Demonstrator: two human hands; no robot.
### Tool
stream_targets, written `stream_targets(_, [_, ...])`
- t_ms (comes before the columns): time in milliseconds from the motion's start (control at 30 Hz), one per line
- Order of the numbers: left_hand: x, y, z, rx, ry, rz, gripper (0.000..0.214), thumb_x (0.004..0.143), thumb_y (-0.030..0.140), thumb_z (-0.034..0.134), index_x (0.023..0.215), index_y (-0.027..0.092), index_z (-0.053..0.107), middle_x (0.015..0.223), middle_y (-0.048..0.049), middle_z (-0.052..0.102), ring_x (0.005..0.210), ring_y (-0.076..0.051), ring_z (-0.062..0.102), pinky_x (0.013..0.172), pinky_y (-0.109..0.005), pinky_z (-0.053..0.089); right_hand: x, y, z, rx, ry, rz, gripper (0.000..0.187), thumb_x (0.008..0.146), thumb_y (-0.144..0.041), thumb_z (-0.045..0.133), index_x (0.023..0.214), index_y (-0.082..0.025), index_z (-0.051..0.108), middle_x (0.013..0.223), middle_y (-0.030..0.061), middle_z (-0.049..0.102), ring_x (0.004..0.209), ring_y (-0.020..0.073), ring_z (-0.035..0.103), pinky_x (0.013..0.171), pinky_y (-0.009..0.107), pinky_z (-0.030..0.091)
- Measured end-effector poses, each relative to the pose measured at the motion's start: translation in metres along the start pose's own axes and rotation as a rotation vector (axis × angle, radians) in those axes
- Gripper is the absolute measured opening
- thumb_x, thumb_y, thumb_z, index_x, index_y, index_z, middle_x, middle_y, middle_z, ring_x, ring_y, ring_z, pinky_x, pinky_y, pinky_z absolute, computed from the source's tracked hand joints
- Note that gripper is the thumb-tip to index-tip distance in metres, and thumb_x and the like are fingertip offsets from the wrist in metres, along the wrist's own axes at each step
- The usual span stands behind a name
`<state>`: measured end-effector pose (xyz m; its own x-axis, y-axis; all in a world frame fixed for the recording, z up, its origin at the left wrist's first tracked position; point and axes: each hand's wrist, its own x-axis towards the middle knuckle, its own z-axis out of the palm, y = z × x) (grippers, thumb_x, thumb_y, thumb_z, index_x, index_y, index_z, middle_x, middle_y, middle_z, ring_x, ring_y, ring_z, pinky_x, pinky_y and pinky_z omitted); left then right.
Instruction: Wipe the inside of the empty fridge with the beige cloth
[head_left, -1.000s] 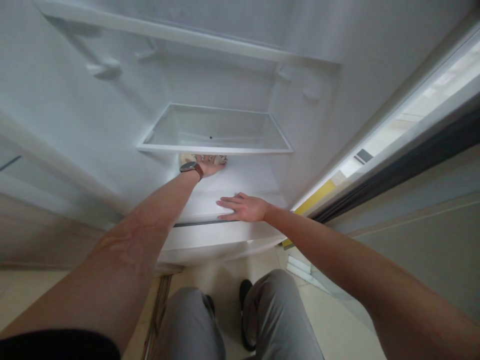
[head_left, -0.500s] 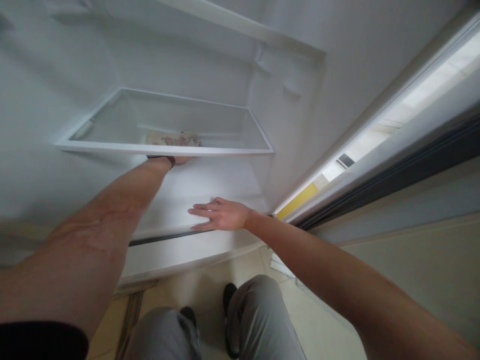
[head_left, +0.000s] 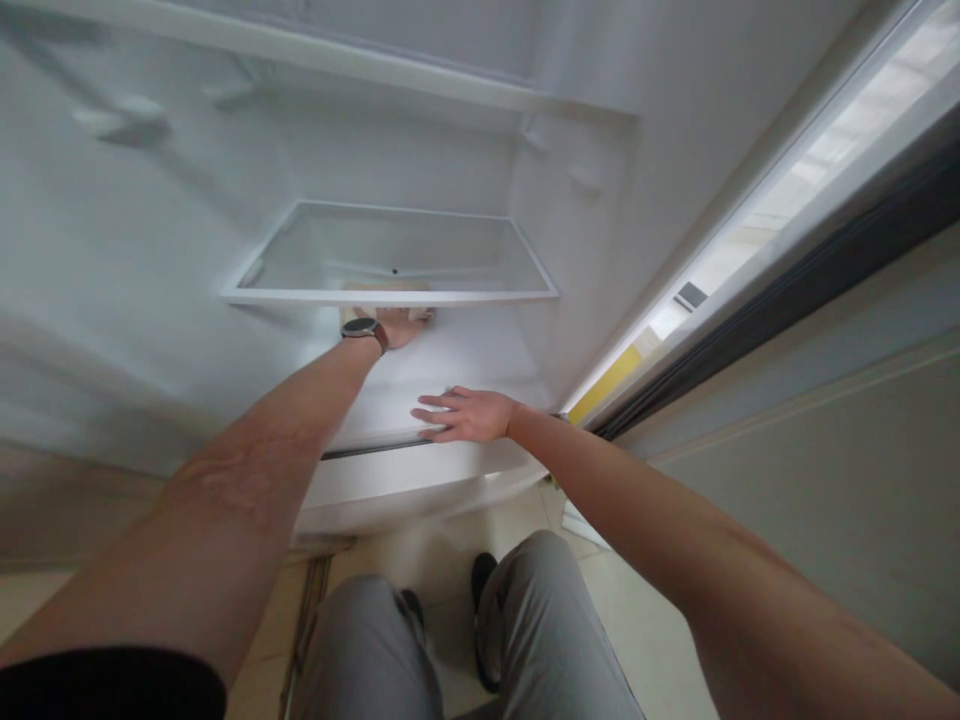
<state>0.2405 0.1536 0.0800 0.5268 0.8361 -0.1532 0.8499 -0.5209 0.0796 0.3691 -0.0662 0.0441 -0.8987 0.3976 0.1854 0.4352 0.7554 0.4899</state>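
One cloth [head_left: 386,286] lies under my splayed left hand [head_left: 403,328]; likely light, limp; best pinned mid-cloth. My right hand [head_left: 472,415] is wide, empty.

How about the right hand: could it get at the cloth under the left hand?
Probably yes: the white floor between the right hand and the right edge of the cloth looks unobstructed, though the left hand covers much of it.

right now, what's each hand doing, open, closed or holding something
Left hand: open, laid over a cream-coloured cloth.
Right hand: open, spread at the front of the smooth white compartment floor, holding nothing.
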Motion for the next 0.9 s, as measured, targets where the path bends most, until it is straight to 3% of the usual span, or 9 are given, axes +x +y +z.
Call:
stream_targets(100, [-0.016,0.007,0.005,-0.062,-0.048,-0.008,0.071,0.100,0.065,0.023,0.161,0.029,0.020,0.170,-0.0009,0.010,0.151,-0.042,0.005,0.113,-0.075,0.005,-0.001,-0.001,0.001,0.005,0.005,0.011,0.031,0.104,-0.024,0.043,0.129,-0.031,0.061,0.153,0.0048,0.047,0.139,0.0282,0.047,0.090,0.037,0.047])
stream_targets(200, [-0.031,0.014,0.012,-0.050,-0.043,0.013,0.074,0.097,0.066,0.022,0.162,0.033,0.015,0.170,0.0037,0.002,0.153,-0.042,-0.005,0.114,-0.075,0.004,-0.001,-0.001,0.001,0.003,0.014,0.005,0.030,0.104,-0.025,0.044,0.127,-0.030,0.062,0.151,0.0055,0.049,0.138,0.0286,0.048,0.090,0.038,0.046])
stream_targets(400, [-0.060,0.029,0.024,-0.031,-0.078,0.004,0.081,0.091,0.069,0.017,0.163,0.033,0.004,0.170,0.0070,-0.002,0.154,-0.039,-0.012,0.116,-0.073,0.003,-0.001,-0.001,0.000,-0.013,0.000,-0.030,0.030,0.103,-0.024,0.043,0.127,-0.027,0.061,0.152,0.0098,0.048,0.138,0.0281,0.048,0.088,0.035,0.046])
stream_targets(600, [-0.090,0.044,0.022,-0.043,-0.115,0.012,0.078,0.092,0.068,0.018,0.161,0.037,-0.001,0.169,0.0083,-0.003,0.153,-0.041,-0.012,0.113,-0.078,0.001,-0.003,-0.001,0.004,-0.019,0.003,-0.050,0.031,0.102,-0.024,0.044,0.128,-0.024,0.060,0.151,0.0137,0.048,0.136,0.0320,0.049,0.085,0.035,0.046])
stream_targets(900, [-0.084,0.045,0.023,-0.018,-0.161,-0.010,0.080,0.090,0.071,0.021,0.161,0.039,0.001,0.168,0.0094,-0.007,0.153,-0.041,-0.013,0.113,-0.078,0.001,-0.002,0.000,0.006,0.032,-0.008,-0.032,0.031,0.101,-0.022,0.044,0.129,-0.025,0.059,0.151,0.0137,0.048,0.137,0.0318,0.048,0.084,0.039,0.046])
